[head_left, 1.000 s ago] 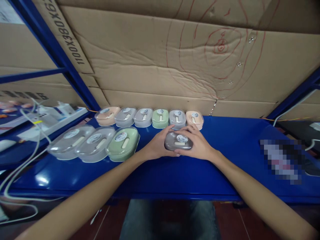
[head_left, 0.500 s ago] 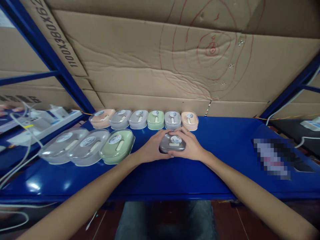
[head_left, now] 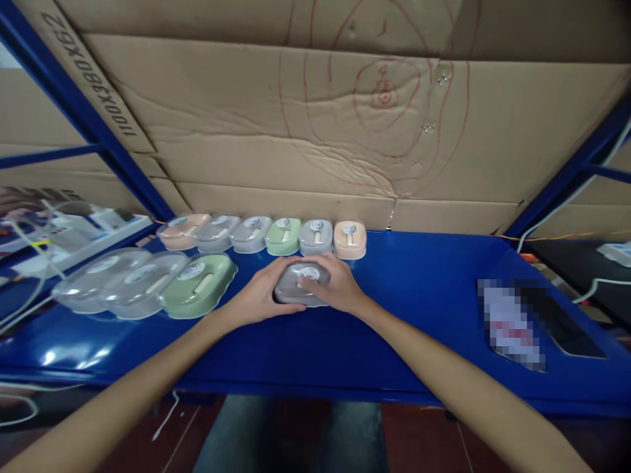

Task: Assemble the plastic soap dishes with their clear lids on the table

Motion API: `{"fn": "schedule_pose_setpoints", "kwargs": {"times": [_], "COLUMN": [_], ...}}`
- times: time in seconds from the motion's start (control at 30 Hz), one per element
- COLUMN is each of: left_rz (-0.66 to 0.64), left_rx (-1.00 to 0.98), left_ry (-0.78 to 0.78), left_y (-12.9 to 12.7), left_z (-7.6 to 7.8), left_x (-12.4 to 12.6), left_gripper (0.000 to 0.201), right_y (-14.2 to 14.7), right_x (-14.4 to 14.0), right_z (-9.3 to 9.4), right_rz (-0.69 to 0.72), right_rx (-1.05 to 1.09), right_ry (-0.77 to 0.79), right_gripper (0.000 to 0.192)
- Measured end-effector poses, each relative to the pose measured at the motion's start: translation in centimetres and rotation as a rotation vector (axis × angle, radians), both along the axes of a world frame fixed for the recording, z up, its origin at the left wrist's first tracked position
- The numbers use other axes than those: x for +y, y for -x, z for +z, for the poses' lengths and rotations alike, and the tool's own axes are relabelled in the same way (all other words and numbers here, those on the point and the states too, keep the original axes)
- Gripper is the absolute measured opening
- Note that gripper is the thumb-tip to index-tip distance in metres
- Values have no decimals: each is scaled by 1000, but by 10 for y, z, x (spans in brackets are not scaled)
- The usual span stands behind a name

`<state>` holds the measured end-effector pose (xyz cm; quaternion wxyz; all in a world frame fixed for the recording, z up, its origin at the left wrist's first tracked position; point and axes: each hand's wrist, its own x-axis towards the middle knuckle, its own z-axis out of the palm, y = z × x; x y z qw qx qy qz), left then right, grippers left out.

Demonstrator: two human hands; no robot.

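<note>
A grey plastic box (head_left: 288, 284) with a clear lid, a round sticker and a pale strip on top is held between my hands at the middle of the blue table. My left hand (head_left: 263, 292) is wrapped round its left side, thumb along the front edge. My right hand (head_left: 340, 284) grips the right side, with its thumb lying over the top of the lid. The far fingers of both hands are partly hidden behind the box. Close by on the left stands a green box (head_left: 200, 289) of the same shape.
Two grey boxes, one of them a grey lidded box (head_left: 142, 289), adjoin the green one. Along the cardboard wall (head_left: 217, 98) runs a row of several boxes, ending in a peach box (head_left: 350, 240). A power strip (head_left: 89, 240) with cables lies left; a blurred-out item (head_left: 513, 328) lies right.
My right thumb has moved from the front edge of the box onto the top of its lid. The whole scene has shifted left in view as the camera turned.
</note>
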<state>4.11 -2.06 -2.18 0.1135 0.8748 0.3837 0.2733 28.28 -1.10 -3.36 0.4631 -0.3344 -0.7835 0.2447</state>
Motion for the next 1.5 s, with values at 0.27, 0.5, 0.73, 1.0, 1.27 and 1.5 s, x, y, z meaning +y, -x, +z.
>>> {"fn": "schedule_pose_setpoints", "kwargs": {"times": [0.27, 0.5, 0.73, 1.0, 1.27, 1.5], "left_rz": [133, 135, 147, 161, 106, 13], "left_rx": [46, 76, 127, 136, 109, 140], "left_ry": [-81, -202, -150, -140, -227, -235], "left_y": [1, 4, 4, 0, -5, -4], "left_z": [-4, 1, 3, 8, 10, 18], "left_x": [-1, -11, -12, -13, -17, -37], "left_gripper": [100, 75, 71, 72, 63, 59], "right_y": [5, 9, 3, -2, -8, -16], "right_x": [7, 2, -7, -7, -5, 1], "right_z": [-6, -6, -3, 0, -2, -5], "right_rz": [-144, -86, -14, 4, 32, 100], "right_rx": [44, -117, -231, -271, -290, -290], "right_ry": [110, 125, 116, 98, 94, 9], "right_gripper": [34, 57, 104, 108, 104, 100]}}
